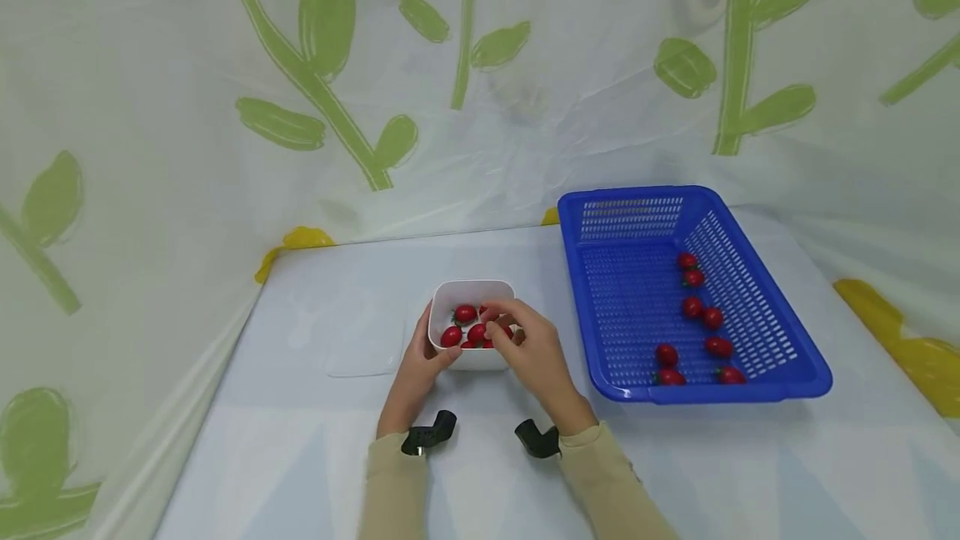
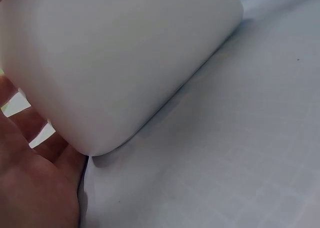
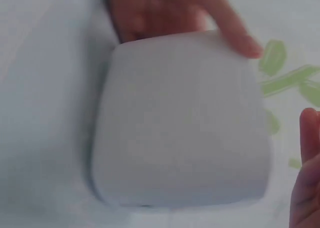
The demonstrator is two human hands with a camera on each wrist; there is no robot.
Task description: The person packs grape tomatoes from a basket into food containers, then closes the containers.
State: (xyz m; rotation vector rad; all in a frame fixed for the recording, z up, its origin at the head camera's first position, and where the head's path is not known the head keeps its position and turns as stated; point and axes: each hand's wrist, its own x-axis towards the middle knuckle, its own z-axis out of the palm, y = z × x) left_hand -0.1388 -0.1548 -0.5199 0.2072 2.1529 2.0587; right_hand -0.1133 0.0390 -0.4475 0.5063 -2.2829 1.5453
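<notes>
Container (image 1: pixel 480 362) is gripped at left by left hand (image 1: pixel 417 374); tomatoes (image 1: pixel 477 333) inside are overhung from right rim by right hand (image 1: pixel 536 350), pinch unclear.

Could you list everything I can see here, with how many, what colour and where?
Square container: one, white, on the table between the hands
Cherry tomatoes: eight visible in the basket, several in the container (some hidden); red
Basket: one, blue, right of the container
Flat lid-like sheet: one, clear, left of the container
Table: one, white with pale blue shapes, under everything
Curtain: white with green leaves and yellow flowers, behind the table and at its sides
Wrist cameras: two, black, at the wrists
Sleeves: two, beige, lower middle
Left hand: one, gripping the container's left side
Right hand: one, fingers over the container
</notes>
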